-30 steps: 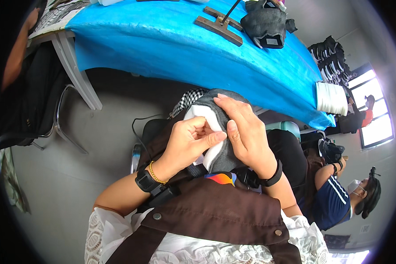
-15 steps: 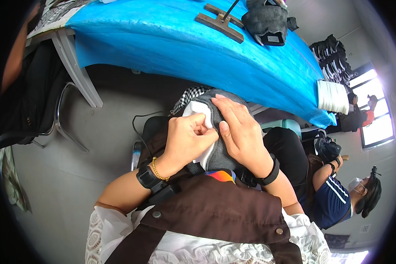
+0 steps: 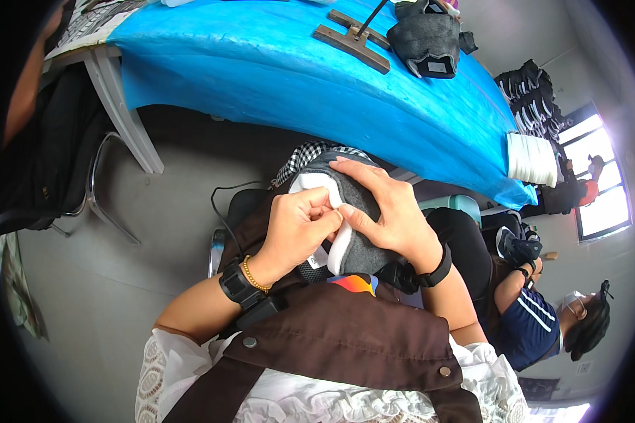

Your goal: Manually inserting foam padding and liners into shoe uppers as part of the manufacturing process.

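On my lap lies a rounded grey fabric piece (image 3: 363,247), cap-like, with a thick white band (image 3: 340,248) along its edge. A small white tag (image 3: 317,258) shows beside the band. My left hand (image 3: 300,217) is closed in a pinch at the white band; whether something thin is also between the fingertips cannot be made out. My right hand (image 3: 384,208) curves over the top of the grey piece, its fingers resting on the cloth and its thumb at the band, touching the left fingertips. Checked cloth (image 3: 307,156) shows behind the piece.
A table with a blue plastic cover (image 3: 261,63) stands ahead, bearing a wooden stand (image 3: 353,42) and a dark grey cap-like piece (image 3: 423,42). Stacked dark pieces (image 3: 533,99) and a white bundle (image 3: 531,158) are at right. A masked person (image 3: 536,324) sits close on that side; a chair (image 3: 95,183) stands left.
My right thumb has moved left onto the white band, against the left fingertips. The grey piece has turned slightly, and more of the band and tag shows. The person at right has shifted their hands.
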Motion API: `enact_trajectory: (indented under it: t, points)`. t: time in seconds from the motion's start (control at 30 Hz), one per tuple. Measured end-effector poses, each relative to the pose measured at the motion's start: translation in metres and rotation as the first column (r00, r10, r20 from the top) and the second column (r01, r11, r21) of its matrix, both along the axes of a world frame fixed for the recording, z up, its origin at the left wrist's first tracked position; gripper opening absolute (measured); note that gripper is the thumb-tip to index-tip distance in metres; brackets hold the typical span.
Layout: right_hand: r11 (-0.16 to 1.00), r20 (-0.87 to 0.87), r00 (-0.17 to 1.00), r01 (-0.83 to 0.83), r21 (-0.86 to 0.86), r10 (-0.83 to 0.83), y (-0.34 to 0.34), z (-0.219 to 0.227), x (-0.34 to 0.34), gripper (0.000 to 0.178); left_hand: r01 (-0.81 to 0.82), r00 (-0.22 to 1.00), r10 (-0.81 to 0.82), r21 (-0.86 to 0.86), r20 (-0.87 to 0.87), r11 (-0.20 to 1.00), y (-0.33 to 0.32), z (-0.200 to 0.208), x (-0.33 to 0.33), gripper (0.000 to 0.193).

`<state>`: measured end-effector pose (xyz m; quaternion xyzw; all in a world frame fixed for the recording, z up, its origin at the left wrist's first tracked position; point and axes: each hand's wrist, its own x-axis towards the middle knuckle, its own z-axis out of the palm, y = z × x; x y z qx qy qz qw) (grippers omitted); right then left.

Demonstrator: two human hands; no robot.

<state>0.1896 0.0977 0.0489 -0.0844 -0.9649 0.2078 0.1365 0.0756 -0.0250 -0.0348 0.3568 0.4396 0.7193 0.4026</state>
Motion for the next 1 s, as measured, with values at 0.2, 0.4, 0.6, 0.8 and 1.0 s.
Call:
enact_trajectory:
  t: [0.2, 0.4, 0.6, 0.8, 1.0]
  points:
    - [0.974, 0.002, 1.0, 0.001, 0.226, -0.001, -0.005, -0.003, 0.0, 0.051, -0.028, 0.999, 0.027, -0.015, -0.047, 0.999, -0.004, 0.001, 0.001, 0.017]
    - [0.955, 0.05, 0.992, 0.093, 0.282, -0.112, -0.016, 0.0, 0.002, 0.049, 0.006, 0.999, -0.006, -0.007, -0.052, 1.0, 0.0, -0.004, -0.002, 0.018]
    - [0.963, 0.029, 0.999, 0.025, 0.269, -0.034, -0.012, 0.006, 0.007, 0.047, 0.109, 0.962, -0.12, 0.058, 0.246, 0.992, 0.0, 0.003, 0.001, 0.024]
    - [0.958, 0.064, 0.998, 0.009, 0.287, -0.029, -0.017, 0.006, 0.011, 0.052, 0.076, 0.986, -0.088, 0.087, 0.14, 0.993, -0.002, -0.008, 0.004, 0.03]
    - [0.962, 0.077, 0.997, -0.004, 0.272, -0.017, -0.021, 0.014, 0.014, 0.056, 0.052, 0.998, -0.054, 0.067, 0.039, 0.996, -0.003, -0.007, 0.004, 0.029]
